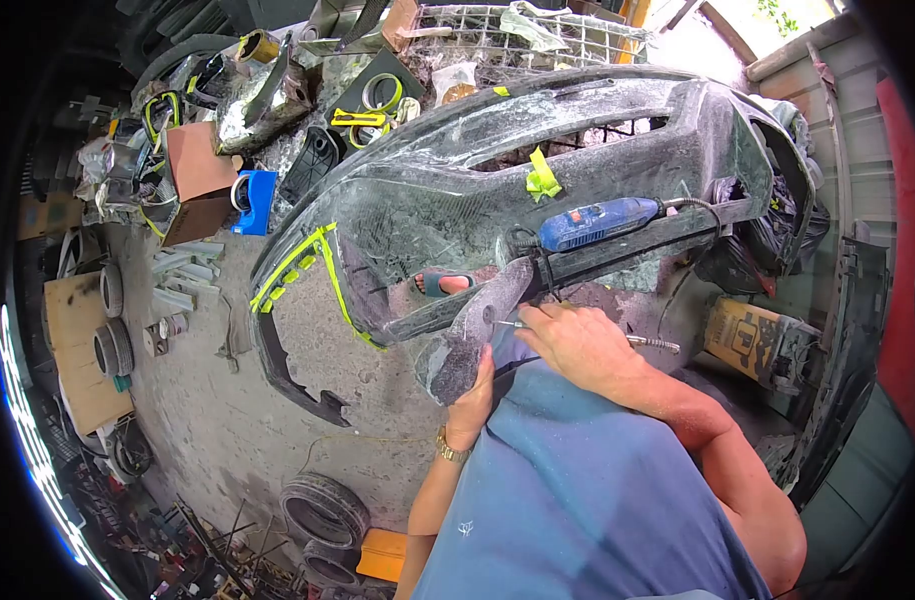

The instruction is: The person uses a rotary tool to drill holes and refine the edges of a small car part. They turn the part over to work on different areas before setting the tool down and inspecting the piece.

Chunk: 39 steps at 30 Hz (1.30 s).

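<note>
A large dark car bumper (447,190), scuffed and marked with yellow-green tape (542,178), lies in front of me. My left hand (474,400) holds a grey broken plastic piece (472,330) from below, against the bumper's lower edge. My right hand (575,340) grips a thin pen-like flexible-shaft tool handpiece (512,324), its tip touching that grey piece. The shaft's metal cable (652,345) trails right. A blue rotary tool body (597,222) rests on the bumper just above my hands.
A foot in a blue sandal (442,284) shows through the bumper opening. Tape rolls (382,95), a blue tape dispenser (252,200), boxes and car parts crowd the back left. Tyres (322,510) lie on the concrete floor. A cardboard box (752,340) sits at right.
</note>
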{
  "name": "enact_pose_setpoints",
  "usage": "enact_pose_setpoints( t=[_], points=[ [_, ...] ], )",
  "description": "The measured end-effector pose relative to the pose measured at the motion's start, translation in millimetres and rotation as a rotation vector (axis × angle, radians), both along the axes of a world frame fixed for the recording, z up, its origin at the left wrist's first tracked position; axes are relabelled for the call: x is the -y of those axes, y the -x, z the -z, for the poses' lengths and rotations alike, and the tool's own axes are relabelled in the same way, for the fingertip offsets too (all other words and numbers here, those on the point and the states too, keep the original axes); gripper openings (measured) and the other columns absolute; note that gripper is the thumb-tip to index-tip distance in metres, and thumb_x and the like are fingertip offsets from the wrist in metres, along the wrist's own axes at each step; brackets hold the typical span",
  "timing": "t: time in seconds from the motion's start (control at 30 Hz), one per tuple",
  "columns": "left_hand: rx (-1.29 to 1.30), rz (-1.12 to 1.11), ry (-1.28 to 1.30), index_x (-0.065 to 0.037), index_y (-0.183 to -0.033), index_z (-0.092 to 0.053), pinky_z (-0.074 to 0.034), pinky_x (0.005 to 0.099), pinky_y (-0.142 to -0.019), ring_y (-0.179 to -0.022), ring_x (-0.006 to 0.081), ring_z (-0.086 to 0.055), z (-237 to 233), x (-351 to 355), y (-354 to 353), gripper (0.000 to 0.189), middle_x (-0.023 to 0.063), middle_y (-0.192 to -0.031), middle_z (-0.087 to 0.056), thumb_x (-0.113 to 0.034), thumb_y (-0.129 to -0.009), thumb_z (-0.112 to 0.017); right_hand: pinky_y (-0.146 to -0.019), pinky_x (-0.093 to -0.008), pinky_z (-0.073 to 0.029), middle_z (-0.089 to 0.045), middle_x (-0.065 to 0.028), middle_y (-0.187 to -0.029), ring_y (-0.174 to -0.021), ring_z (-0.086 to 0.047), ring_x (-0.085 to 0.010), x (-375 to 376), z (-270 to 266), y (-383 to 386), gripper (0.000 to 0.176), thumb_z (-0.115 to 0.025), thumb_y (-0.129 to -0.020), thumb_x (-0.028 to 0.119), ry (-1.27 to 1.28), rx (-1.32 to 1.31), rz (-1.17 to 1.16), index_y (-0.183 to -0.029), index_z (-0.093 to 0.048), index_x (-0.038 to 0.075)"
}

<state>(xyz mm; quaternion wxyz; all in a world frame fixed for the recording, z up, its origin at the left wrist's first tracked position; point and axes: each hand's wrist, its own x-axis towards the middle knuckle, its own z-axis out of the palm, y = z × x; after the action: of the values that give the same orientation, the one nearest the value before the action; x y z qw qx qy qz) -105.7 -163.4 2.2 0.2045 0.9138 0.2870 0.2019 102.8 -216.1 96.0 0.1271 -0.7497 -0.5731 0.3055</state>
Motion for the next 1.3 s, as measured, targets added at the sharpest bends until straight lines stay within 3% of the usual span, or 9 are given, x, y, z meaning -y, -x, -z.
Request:
enact_pose_setpoints(
  t=[0.1,0.23,0.3,0.43,0.5,0.7,1.03,1.1,1.3],
  points=[
    [0.047,-0.024,0.114,-0.004,-0.111,-0.069,-0.047,0.0424,-0.088,-0.095,0.0300,-0.064,5,3,1,0.028,0.0147,-0.101,-0.067,0.001,-0.084,-0.063,-0.063,-0.0411,-0.056,-0.066,-0.0146,-0.082,-0.073,-0.068,-0.0309,-1,-3,1,0.028,-0.053,-0.094,0.029,-0.021,0.047,-0.010,-0.094,-0.060,0.002],
    [0.075,-0.008,0.098,-0.004,-0.111,-0.069,-0.047,0.0426,-0.086,-0.094,0.0296,-0.064,5,2,0,0.028,0.0150,-0.100,-0.067,0.001,-0.085,-0.063,-0.063,-0.0410,-0.056,-0.066,-0.0146,-0.082,-0.073,-0.068,-0.0309,-1,-2,2,0.028,-0.052,-0.094,0.029,-0.017,0.056,-0.001,-0.093,-0.060,0.002],
    [0.072,-0.021,0.113,-0.004,-0.112,-0.069,-0.047,0.0427,-0.087,-0.093,0.0299,-0.064,6,4,0,0.028,0.0148,-0.100,-0.068,0.001,-0.085,-0.063,-0.064,-0.0441,-0.054,-0.067,-0.0157,-0.089,-0.076,-0.067,-0.0344,-1,-2,0,0.034,-0.055,-0.093,0.031,0.078,0.043,-0.006,-0.110,-0.059,0.003],
    [0.036,0.011,-0.048,-0.004,-0.111,-0.069,-0.047,0.0422,-0.087,-0.092,0.0298,-0.064,4,2,-1,0.029,0.0144,-0.098,-0.068,0.001,-0.084,-0.064,-0.063,-0.0444,-0.054,-0.067,-0.0159,-0.089,-0.074,-0.067,-0.0351,2,-1,2,0.033,-0.055,-0.093,0.031,0.000,0.039,0.003,-0.110,-0.060,0.004],
    [0.046,-0.003,0.006,-0.004,-0.112,-0.069,-0.047,0.0421,-0.087,-0.093,0.0303,-0.064,5,4,-1,0.030,0.0145,-0.099,-0.067,0.001,-0.083,-0.064,-0.062,-0.0408,-0.056,-0.066,-0.0135,-0.081,-0.072,-0.068,-0.0301,0,-3,-1,0.026,-0.054,-0.093,0.028,-0.013,0.064,0.003,-0.092,-0.060,0.003],
    [0.067,-0.028,0.040,-0.004,-0.111,-0.069,-0.047,0.0416,-0.088,-0.095,0.0296,-0.064,5,2,-2,0.028,0.0140,-0.101,-0.068,-0.001,-0.083,-0.065,-0.062,-0.0429,-0.054,-0.065,-0.0111,-0.078,-0.071,-0.067,-0.0301,0,5,-1,0.024,-0.056,-0.092,0.029,-0.068,0.078,0.015,-0.091,-0.060,0.005],
    [0.024,-0.029,-0.005,-0.004,-0.112,-0.069,-0.047,0.0415,-0.089,-0.095,0.0287,-0.064,8,1,-1,0.028,0.0121,-0.101,-0.068,-0.001,-0.084,-0.064,-0.063,-0.0443,-0.053,-0.066,-0.0125,-0.082,-0.074,-0.067,-0.0325,4,8,1,0.024,-0.055,-0.093,0.028,-0.102,-0.010,0.059,-0.099,-0.061,0.006],
    [0.055,-0.037,0.042,-0.004,-0.111,-0.069,-0.047,0.0414,-0.089,-0.095,0.0281,-0.064,6,1,-1,0.027,0.0120,-0.101,-0.068,-0.002,-0.085,-0.064,-0.067,-0.0473,-0.052,-0.066,-0.0145,-0.089,-0.080,-0.064,-0.0372,5,6,-2,0.027,-0.054,-0.093,0.031,-0.057,-0.120,0.091,-0.104,-0.059,0.006],
    [0.088,-0.064,0.141,-0.004,-0.112,-0.069,-0.046,0.0417,-0.089,-0.095,0.0291,-0.063,9,2,0,0.028,0.0118,-0.101,-0.068,-0.003,-0.084,-0.065,-0.067,-0.0490,-0.051,-0.065,-0.0175,-0.088,-0.082,-0.064,-0.0386,5,14,1,0.028,-0.055,-0.093,0.030,-0.007,-0.123,0.109,-0.107,-0.058,0.005]
  ],
)
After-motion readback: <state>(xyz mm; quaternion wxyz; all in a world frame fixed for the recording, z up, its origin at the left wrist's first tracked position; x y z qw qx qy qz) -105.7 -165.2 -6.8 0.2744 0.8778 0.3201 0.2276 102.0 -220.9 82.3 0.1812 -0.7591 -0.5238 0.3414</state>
